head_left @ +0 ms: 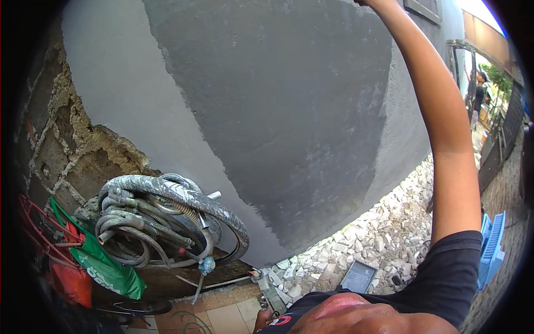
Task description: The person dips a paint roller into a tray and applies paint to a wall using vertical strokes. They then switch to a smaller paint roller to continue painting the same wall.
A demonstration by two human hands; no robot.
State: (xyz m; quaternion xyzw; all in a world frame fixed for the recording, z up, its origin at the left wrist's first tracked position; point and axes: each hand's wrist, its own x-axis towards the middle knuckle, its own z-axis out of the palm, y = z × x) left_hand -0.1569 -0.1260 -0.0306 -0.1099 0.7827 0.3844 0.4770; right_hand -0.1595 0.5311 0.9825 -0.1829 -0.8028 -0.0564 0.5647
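Note:
My right hand [365, 3] is cut off by the top edge, at the end of my raised arm, in front of a grey wall [278, 111]. Its fingers and anything in them are hidden. A darker grey coat covers the middle of the wall, with lighter bands on both sides. I cannot make out my left hand; a small patch of skin [263, 319] by my shirt at the bottom is too unclear to name.
Coiled hoses [167, 217] lie at the left beside a green bag [111, 273] and broken masonry [83, 150]. White rubble [389, 234] lines the wall's foot, with a dark tray [359, 276] on it. A blue plastic item [490, 250] and a distant person [480, 92] are at right.

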